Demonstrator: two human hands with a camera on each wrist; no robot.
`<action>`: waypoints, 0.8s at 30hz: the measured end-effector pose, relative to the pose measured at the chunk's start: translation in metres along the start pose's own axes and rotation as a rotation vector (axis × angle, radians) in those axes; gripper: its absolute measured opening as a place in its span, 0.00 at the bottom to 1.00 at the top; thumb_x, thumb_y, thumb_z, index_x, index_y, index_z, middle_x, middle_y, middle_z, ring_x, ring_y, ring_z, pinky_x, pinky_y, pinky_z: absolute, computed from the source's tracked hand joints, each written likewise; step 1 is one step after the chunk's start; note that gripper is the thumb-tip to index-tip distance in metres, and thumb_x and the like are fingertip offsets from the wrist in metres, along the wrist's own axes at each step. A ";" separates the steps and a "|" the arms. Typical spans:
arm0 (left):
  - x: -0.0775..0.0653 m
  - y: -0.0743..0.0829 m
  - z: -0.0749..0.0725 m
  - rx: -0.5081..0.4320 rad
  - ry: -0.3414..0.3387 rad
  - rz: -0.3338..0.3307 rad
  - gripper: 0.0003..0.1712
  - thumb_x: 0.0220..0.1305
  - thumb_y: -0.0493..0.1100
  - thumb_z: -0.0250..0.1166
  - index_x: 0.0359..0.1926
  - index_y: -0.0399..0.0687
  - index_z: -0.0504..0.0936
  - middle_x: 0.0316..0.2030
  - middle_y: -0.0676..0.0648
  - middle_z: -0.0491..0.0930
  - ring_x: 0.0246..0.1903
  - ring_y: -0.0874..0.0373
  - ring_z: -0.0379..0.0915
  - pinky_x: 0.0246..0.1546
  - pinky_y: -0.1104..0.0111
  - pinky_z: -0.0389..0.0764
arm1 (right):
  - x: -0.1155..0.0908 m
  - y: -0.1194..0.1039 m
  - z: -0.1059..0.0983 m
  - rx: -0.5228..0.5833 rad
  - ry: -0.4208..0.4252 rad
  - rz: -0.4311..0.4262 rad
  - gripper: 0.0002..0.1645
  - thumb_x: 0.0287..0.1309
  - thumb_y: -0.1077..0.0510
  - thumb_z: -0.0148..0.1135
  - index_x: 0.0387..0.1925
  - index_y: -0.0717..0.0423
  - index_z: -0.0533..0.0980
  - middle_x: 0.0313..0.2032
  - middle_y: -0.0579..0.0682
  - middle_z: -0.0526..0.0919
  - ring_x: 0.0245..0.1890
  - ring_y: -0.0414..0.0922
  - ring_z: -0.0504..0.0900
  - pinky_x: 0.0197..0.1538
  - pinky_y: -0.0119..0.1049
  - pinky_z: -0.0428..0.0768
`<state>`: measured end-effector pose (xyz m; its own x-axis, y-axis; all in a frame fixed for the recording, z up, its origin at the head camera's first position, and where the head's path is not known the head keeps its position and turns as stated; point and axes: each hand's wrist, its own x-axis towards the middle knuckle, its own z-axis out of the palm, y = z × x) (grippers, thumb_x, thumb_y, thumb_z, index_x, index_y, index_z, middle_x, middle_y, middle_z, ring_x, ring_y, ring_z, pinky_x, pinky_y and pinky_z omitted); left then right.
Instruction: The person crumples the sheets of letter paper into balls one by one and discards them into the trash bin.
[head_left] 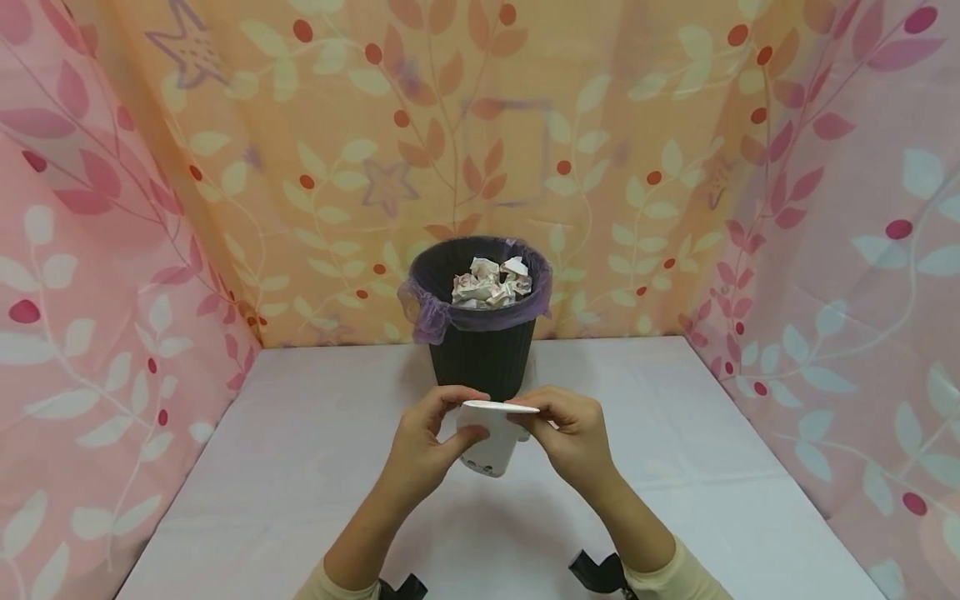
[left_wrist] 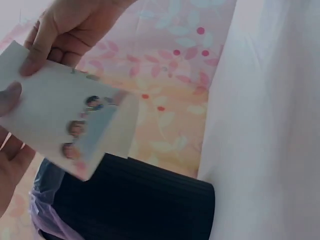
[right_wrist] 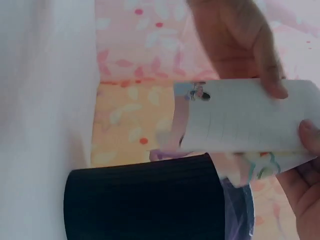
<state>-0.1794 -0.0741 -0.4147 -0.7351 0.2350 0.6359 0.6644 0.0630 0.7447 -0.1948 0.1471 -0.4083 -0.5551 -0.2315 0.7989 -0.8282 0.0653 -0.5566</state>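
A folded sheet of paper (head_left: 486,454) is held by both hands in front of the bin. My left hand (head_left: 423,442) pinches its left side between thumb and fingers. Opposite it, my right hand (head_left: 576,435) pinches the right side near the top edge. In the left wrist view the paper (left_wrist: 45,105) is whitish with small printed cartoon children along its lower part. Faint ruled lines show on the paper (right_wrist: 235,117) in the right wrist view, with a coloured printed layer beneath. Some fingertips are hidden behind the sheet.
Just beyond the hands stands a black ribbed bin (head_left: 480,354), lined with a purple bag (head_left: 429,315). Crumpled papers (head_left: 487,285) lie inside it. The white-covered table (head_left: 315,442) is bounded by patterned curtains (head_left: 337,125). Black wrist mounts (head_left: 597,572) show near both sleeves.
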 end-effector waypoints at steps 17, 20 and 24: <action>-0.001 0.001 -0.013 -0.126 -0.224 -0.063 0.55 0.54 0.29 0.77 0.79 0.52 0.60 0.48 0.38 0.84 0.45 0.54 0.84 0.48 0.62 0.87 | 0.002 -0.010 -0.007 0.465 0.057 0.658 0.12 0.61 0.65 0.71 0.45 0.56 0.79 0.35 0.47 0.88 0.36 0.42 0.87 0.38 0.36 0.88; -0.003 0.001 -0.005 0.012 -0.145 0.079 0.61 0.51 0.28 0.78 0.81 0.52 0.55 0.38 0.43 0.86 0.38 0.57 0.84 0.51 0.61 0.86 | 0.002 -0.012 -0.007 0.558 0.001 0.699 0.11 0.64 0.64 0.69 0.47 0.55 0.78 0.37 0.46 0.88 0.38 0.42 0.88 0.40 0.37 0.88; -0.005 0.000 0.002 0.151 -0.056 0.215 0.63 0.46 0.26 0.79 0.80 0.56 0.58 0.34 0.45 0.87 0.34 0.56 0.83 0.49 0.63 0.87 | 0.001 -0.013 -0.005 0.584 -0.041 0.747 0.15 0.65 0.64 0.68 0.51 0.56 0.75 0.35 0.46 0.88 0.37 0.42 0.87 0.40 0.36 0.87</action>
<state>-0.1757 -0.0737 -0.4181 -0.5688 0.3118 0.7611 0.8203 0.1484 0.5523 -0.1855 0.1504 -0.3992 -0.9136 -0.3608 0.1875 -0.0843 -0.2830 -0.9554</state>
